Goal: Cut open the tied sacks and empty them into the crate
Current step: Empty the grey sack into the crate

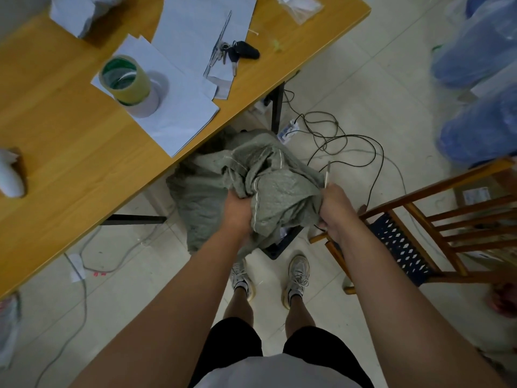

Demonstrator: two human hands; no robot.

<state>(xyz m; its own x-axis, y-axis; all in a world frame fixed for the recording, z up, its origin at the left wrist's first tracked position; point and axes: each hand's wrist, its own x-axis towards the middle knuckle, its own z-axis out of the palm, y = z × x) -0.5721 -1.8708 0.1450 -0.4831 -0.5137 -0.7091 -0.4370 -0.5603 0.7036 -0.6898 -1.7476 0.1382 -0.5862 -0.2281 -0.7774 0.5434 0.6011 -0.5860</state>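
A crumpled grey-green woven sack point(268, 177) hangs in front of me over a dark crate point(282, 242), of which only one corner shows beneath the cloth. My left hand point(237, 211) grips a bunch of the sack's fabric on its left side. My right hand point(335, 205) clutches the sack's right edge together with a thin pale blade or stick point(327, 172) that pokes up out of the fist. What is inside the sack and the crate is hidden by the cloth.
A wooden table point(70, 152) with papers, tape rolls point(128, 82) and keys point(237, 53) stands at the left. A wooden chair point(419, 233) stands close at the right. Cables point(349, 147) lie on the tiled floor, blue plastic-wrapped bundles point(481, 79) at far right.
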